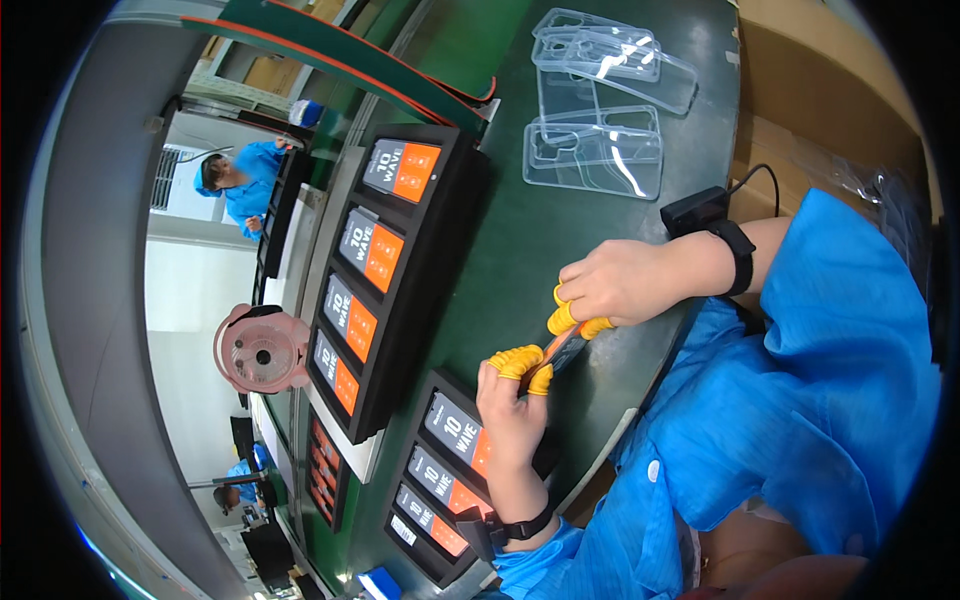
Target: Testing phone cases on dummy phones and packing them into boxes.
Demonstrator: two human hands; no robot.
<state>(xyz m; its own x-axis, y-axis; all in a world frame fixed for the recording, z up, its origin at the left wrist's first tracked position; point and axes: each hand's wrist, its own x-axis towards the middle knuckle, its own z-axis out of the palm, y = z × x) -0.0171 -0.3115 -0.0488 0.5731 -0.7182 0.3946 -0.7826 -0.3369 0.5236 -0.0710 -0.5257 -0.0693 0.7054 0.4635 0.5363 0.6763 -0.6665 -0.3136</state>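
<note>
Both of my hands grip a slim smartphone (566, 346) above the green bench, tilted so that mostly its edge and a strip of orange and dark face show. My left hand (513, 398), with yellow finger cots, pinches one end. At the other end, my right hand (612, 287), also in yellow finger cots, is closed on the phone. Beside my left hand lies a black tray (428, 398) of phones with grey and orange faces, partly hidden by the wrist. Several clear phone cases (600, 165) lie stacked beyond my right hand.
A larger black tray (452, 240) of phones stands on a raised ledge past the bench (480, 290). Near it is a pink fan (264, 357). Cardboard boxes (815, 60) border the bench's right end. Two people in blue, one at a far table (285, 200), are in the background.
</note>
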